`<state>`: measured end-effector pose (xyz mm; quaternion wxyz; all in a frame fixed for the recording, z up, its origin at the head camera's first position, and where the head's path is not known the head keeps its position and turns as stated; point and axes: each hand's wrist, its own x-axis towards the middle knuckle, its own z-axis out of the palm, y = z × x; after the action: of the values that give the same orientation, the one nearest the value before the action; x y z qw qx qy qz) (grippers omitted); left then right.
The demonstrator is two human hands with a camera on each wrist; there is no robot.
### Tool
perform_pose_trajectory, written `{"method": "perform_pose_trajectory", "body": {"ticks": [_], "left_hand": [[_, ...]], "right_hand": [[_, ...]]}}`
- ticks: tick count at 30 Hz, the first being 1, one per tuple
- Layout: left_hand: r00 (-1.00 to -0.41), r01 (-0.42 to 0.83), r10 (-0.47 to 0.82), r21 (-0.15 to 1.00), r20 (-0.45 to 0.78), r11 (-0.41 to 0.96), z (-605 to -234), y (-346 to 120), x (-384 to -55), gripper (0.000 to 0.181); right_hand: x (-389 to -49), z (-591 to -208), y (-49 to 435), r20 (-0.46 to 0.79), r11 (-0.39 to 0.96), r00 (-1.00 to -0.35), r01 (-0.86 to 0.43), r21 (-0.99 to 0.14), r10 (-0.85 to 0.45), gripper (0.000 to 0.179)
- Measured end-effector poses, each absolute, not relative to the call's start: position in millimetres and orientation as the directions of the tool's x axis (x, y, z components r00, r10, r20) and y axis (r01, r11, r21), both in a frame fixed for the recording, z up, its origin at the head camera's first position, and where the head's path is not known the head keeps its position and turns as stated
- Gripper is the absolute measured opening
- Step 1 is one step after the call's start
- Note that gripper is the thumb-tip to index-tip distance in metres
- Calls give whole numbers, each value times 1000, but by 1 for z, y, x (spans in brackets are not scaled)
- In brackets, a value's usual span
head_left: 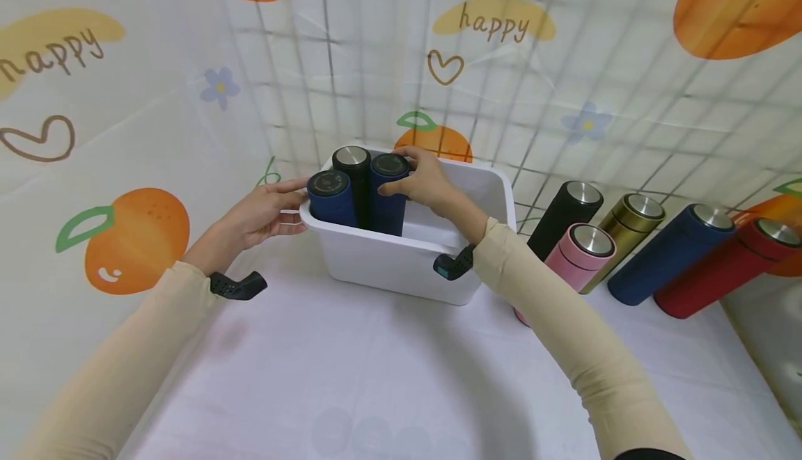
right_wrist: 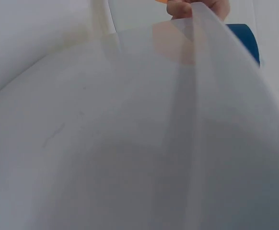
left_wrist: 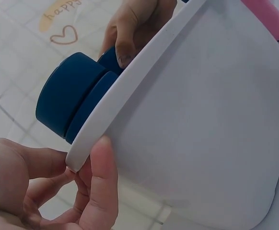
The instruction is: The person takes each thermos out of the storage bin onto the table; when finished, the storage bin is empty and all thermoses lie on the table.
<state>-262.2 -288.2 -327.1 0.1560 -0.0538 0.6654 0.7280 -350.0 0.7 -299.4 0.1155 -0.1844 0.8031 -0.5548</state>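
A white plastic bin (head_left: 388, 265) stands against the back cloth. My left hand (head_left: 260, 213) is at its left end; in the left wrist view its thumb and fingers pinch the rim's corner. Inside the bin, at the left, a blue thermos (head_left: 332, 204), a black thermos (head_left: 360, 188) and another blue thermos (head_left: 388, 213) stand upright, close together. My right hand (head_left: 426, 180) grips the upper part of that second blue thermos, thumb in front. Its far fingers are partly hidden behind the lid. The bin's wall fills most of the right wrist view and hides the right hand there.
Right of the bin stand a black thermos (head_left: 564, 216), a pink thermos (head_left: 579, 255), a gold thermos (head_left: 629, 227), a blue thermos (head_left: 670, 255) and a red thermos (head_left: 720, 272). My right sleeve partly covers the pink one. A wire grid (head_left: 332, 49) shows through the back cloth.
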Motion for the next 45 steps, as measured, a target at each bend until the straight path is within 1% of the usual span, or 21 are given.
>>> {"method": "perform_pose_trajectory", "body": {"ticks": [5, 11, 15, 23, 40, 45], "left_hand": [[-946, -297, 156, 953, -285, -58, -327, -286, -262, 53], [-948, -293, 151, 954, -281, -66, -327, -287, -262, 53], [-946, -295, 161, 952, -280, -78, -328, -288, -262, 53], [-946, -297, 163, 951, -281, -81, -329, -288, -262, 53], [-947, -284, 177, 956, -269, -67, -329, -287, -263, 54], [-948, -283, 168, 957, -270, -63, -328, -288, -262, 53]], "right_hand": [[-348, -297, 7, 20, 319, -922, -154, -935, -386, 69], [-345, -286, 15, 64, 309, -923, -192, -932, -380, 66], [-341, -277, 23, 75, 288, -925, -192, -938, -372, 66], [-334, -256, 40, 121, 321, -936, -231, -918, -330, 70], [-310, -223, 70, 206, 332, -940, -292, -897, -272, 69], [-300, -211, 78, 225, 310, -936, -306, -900, -272, 66]]}}
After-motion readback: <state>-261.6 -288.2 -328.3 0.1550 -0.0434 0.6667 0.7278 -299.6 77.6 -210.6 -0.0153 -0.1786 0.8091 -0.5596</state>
